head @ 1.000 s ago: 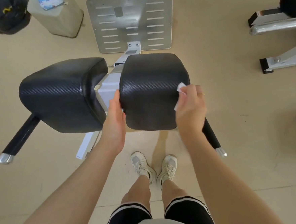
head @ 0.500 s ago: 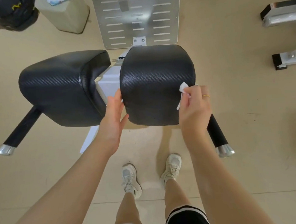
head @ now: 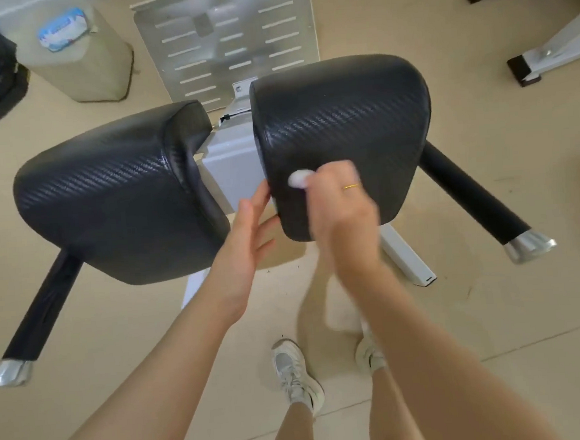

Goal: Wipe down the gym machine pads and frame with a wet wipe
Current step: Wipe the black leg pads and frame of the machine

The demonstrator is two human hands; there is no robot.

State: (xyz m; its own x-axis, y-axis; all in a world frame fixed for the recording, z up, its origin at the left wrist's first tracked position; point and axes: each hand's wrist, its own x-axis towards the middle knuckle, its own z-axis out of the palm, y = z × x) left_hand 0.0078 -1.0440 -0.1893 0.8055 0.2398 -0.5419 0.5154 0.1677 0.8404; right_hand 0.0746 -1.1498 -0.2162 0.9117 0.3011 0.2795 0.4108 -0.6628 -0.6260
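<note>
At centre frame the right hand (head: 335,199) pinches a small wet wipe (head: 298,179) against the right pad (head: 343,120). The left hand (head: 248,229), fingers straight, touches that pad's inner edge. The wipe looks limp and light; bunched in fingertips suits it.

Right hand (head: 340,204) and wet wipe (head: 298,179) are motion-blurred (fingers indistinct).

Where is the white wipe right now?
In the head view, the wet wipe is in the right hand, pressed on the near left part of the right black pad, close to the left hand.
</note>
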